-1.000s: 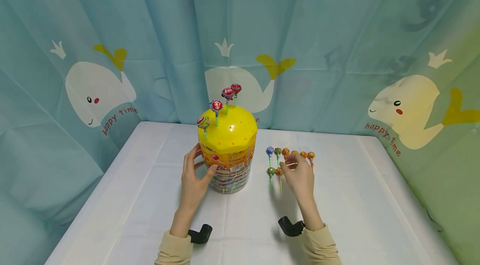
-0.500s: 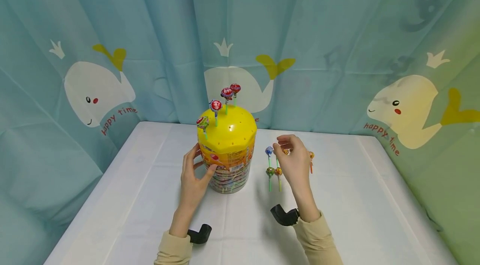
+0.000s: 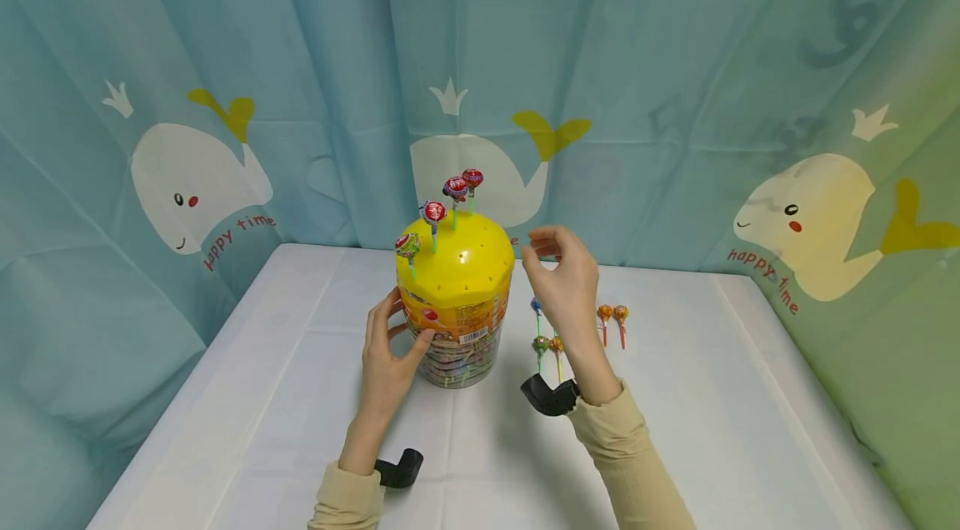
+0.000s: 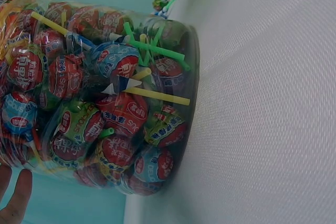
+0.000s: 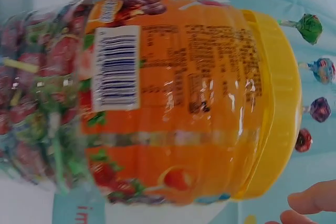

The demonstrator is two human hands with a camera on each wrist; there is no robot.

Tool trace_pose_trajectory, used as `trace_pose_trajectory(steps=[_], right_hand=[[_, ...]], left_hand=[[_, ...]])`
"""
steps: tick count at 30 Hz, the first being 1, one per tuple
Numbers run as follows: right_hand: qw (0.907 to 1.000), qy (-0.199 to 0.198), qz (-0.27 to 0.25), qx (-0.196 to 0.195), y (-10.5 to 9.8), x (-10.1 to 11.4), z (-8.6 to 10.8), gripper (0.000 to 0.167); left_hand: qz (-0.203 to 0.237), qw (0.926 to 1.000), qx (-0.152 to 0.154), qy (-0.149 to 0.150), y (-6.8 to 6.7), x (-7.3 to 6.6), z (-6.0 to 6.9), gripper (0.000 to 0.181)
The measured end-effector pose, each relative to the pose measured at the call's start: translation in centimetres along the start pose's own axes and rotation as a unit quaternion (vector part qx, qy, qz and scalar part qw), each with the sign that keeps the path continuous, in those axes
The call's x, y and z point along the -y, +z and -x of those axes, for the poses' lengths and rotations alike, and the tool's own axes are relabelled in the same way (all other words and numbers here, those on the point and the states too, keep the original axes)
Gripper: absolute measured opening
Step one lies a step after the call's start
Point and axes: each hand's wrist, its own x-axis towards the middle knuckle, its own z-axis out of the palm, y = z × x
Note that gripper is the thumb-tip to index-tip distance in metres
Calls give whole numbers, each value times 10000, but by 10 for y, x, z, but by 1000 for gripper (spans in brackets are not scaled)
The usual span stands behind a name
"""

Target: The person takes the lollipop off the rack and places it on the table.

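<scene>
A clear plastic candy jar full of wrapped lollipops stands upright on the white table, topped by a yellow lid with small holes. Several lollipops stick up from the lid's left side. My left hand grips the jar's left side, its thumb toward the front. Right of the lid, my right hand hovers with bent fingers, thumb and forefinger apart; I see nothing between them. In the right wrist view, its fingertips are close to the yellow lid but apart from it.
On the table, right of the jar, lie lollipops in two rows, such as an orange lollipop and a green lollipop; my right hand and wrist hide some. A whale-print curtain hangs behind the table.
My right hand has risen from the lollipops on the table and moved up and left toward the lid. The left hand and the jar have stayed in place.
</scene>
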Motion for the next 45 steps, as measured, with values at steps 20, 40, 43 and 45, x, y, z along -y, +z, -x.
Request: trace_pose_trajectory(steps=[20, 40, 43, 45], right_hand=[[9986, -307, -322, 270, 31, 27, -34, 23], [9971, -209, -568, 468, 52, 37, -50, 22], [9974, -248, -546, 410, 53, 38, -51, 21], [9975, -274, -528, 389, 54, 38, -52, 21]], left_hand=[[-90, 9998, 52, -145, -1, -4, 0, 76], [-44, 9998, 78, -204, -1, -6, 0, 76], [-46, 9998, 85, -200, -1, -6, 0, 76], [-49, 9998, 79, -181, -1, -6, 0, 76]])
